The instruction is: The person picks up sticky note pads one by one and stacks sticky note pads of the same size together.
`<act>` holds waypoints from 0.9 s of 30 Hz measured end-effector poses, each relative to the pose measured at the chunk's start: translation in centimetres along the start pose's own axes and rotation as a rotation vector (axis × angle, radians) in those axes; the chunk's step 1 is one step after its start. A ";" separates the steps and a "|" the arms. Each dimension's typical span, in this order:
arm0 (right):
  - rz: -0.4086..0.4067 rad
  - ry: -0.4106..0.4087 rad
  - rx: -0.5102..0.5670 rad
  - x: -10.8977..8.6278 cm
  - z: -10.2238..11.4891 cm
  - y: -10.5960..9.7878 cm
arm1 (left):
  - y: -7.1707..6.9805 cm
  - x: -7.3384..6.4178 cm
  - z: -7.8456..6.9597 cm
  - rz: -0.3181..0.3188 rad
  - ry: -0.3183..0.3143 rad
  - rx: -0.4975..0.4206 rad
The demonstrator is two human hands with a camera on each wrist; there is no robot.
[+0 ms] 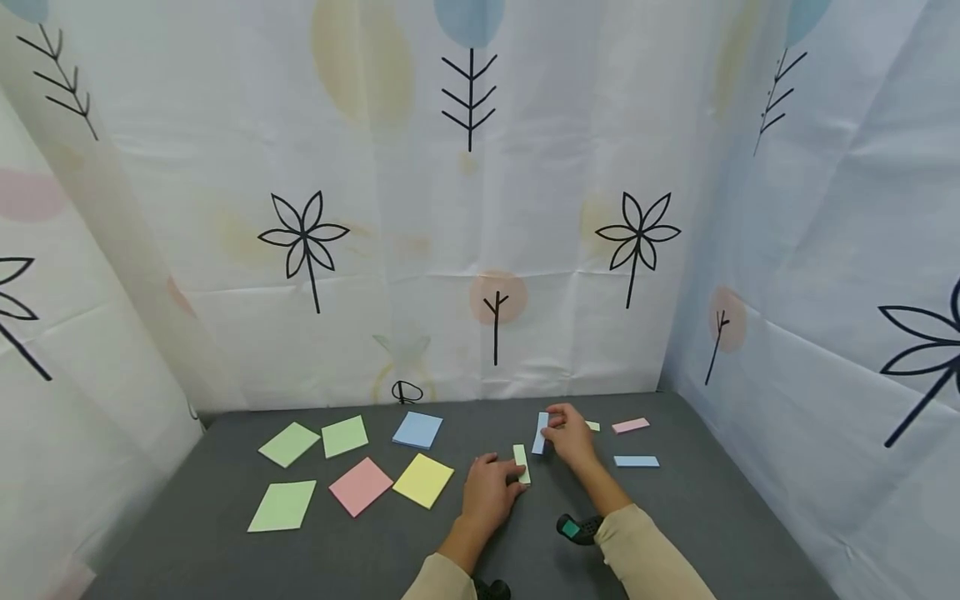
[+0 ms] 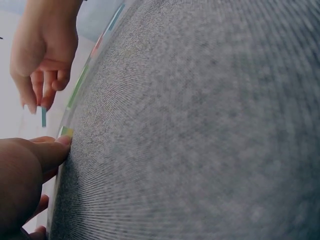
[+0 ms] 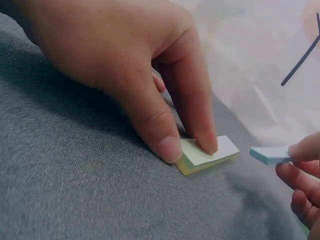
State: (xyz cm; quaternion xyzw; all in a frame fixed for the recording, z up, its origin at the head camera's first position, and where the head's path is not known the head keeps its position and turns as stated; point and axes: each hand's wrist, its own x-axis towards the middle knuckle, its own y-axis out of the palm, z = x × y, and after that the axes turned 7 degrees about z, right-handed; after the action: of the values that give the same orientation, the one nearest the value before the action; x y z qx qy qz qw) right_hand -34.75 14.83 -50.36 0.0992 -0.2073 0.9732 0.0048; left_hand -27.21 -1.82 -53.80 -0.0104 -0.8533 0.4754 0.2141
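The hands [image 1: 487,492] [image 1: 572,437] pinch a green strip [image 1: 521,458] left, a blue strip [image 1: 539,433] right.

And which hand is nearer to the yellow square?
Left. The left hand is just to the right of the yellow square, not touching it; the right hand is farther right and farther back, holding a blue strip.

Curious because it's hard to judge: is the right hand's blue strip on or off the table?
Off: in the right wrist view, the right hand holds the blue strip above the table, with fingertips beneath it.
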 end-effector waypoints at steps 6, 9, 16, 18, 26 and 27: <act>0.031 0.030 0.099 0.5 -0.1 1.0 | 0.0 0.1 0.1 0.031 0.000 -0.008; 0.036 0.042 0.113 0.5 0.1 1.4 | -0.1 0.1 0.0 0.039 -0.002 -0.008; 0.043 0.028 0.009 0.8 -0.2 2.2 | -0.2 0.2 -0.2 0.024 0.005 -0.001; 0.056 0.022 -0.025 0.9 -0.5 2.3 | -0.2 0.2 -0.2 0.025 0.003 0.005; 0.158 -0.034 -0.183 0.8 -0.7 2.3 | -0.4 0.2 -0.4 0.046 -0.006 0.007; 0.172 -0.030 -0.187 0.8 -0.7 2.3 | -0.4 0.2 -0.4 0.047 -0.003 0.013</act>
State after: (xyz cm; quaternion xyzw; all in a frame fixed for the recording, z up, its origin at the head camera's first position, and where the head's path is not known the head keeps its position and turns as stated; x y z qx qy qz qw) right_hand -35.81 12.94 -51.78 0.0949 -0.3050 0.9448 -0.0728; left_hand -27.18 -1.67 -53.26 -0.0283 -0.8501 0.4857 0.2016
